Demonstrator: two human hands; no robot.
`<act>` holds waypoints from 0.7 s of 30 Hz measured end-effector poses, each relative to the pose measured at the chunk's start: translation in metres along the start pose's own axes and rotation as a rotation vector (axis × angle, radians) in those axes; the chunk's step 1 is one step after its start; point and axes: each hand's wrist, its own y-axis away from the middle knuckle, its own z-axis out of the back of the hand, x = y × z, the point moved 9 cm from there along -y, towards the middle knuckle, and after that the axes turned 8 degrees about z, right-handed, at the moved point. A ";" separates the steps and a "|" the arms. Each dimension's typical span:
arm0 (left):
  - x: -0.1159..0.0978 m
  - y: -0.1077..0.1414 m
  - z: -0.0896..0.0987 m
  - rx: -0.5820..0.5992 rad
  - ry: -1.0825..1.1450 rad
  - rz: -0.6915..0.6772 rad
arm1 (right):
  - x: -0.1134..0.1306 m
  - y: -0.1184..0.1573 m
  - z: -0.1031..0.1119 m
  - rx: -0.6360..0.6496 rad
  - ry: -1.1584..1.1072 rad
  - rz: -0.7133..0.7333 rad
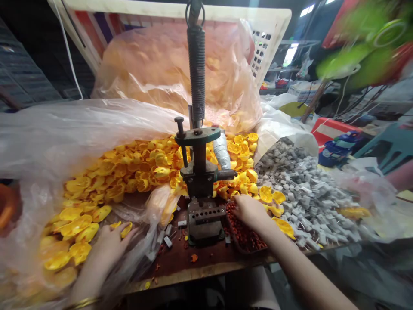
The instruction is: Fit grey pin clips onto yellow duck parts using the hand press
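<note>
My left hand (108, 247) is at the left, with its fingers closed around a yellow plastic shell (125, 230). Beside it spreads a large heap of similar curved yellow shells (109, 168). My right hand (248, 210) reaches into a shallow tray (240, 249) of small dark red parts (248, 239). Its fingers are bent together among the parts, and what they pinch is hidden. Between the hands stands a dark metal hand press (200, 181), with a tall spring (196, 73) above and a block with a row of holes (207, 214) at its base.
Grey block-shaped pieces with thin metal pins (300, 185) are piled at the right. Clear plastic sheeting (64, 133) drapes over the left side. A white crate (271, 47) holds a big bag (167, 64) behind the press. A blurred green fan (364, 51) is at upper right.
</note>
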 end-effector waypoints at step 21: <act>-0.173 0.124 -0.023 0.446 0.778 -0.699 | 0.117 0.059 0.003 -0.055 -0.858 0.706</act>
